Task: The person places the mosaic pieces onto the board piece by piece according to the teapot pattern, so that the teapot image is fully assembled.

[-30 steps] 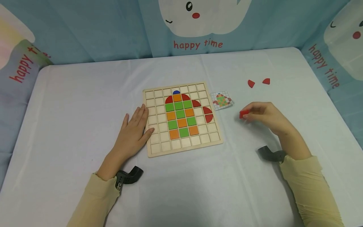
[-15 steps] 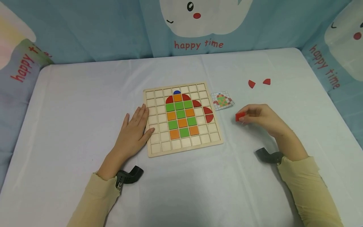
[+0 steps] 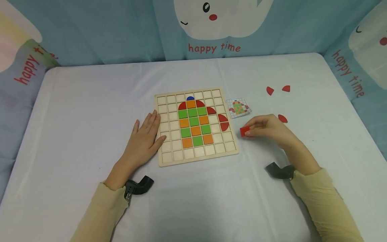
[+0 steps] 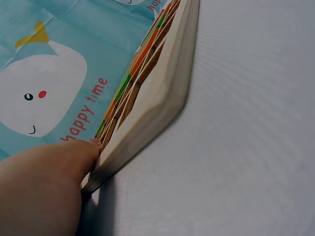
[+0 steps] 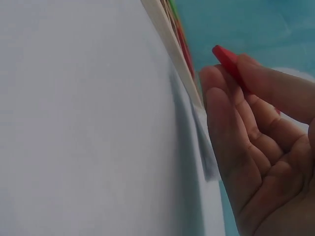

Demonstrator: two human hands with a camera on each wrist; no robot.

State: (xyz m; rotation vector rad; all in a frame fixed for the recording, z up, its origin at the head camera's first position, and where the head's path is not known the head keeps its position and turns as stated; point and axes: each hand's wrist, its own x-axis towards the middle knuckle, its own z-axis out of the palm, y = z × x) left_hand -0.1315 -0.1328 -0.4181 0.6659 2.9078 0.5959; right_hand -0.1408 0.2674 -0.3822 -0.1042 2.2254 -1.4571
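Observation:
A square wooden grid board [image 3: 208, 152] lies on the table, with green and orange squares, several red quarter-round pieces and a blue half-round piece set in its cells. My left hand [image 3: 142, 143] rests flat at the board's left edge, fingers straight, thumb over the rim; the left wrist view shows the thumb [image 4: 74, 155] on that edge. Just off the board's right side, my right hand [image 3: 266, 131] pinches a small red piece [image 3: 244, 131] between thumb and fingertips. In the right wrist view the red piece [image 5: 229, 64] is held edge-on, so its full shape is hidden.
A small picture card [image 3: 238, 107] with a coloured grid pattern lies against the board's right side. Loose red quarter-round pieces lie farther right: one [image 3: 270, 90], a second [image 3: 286, 88], and a third [image 3: 282, 118] behind the right hand. A blue printed curtain [image 3: 121, 33] borders the table.
My right hand has moved left and slightly nearer with the red piece, towards the board. A loose red piece behind that hand has come into view. My left hand stays put.

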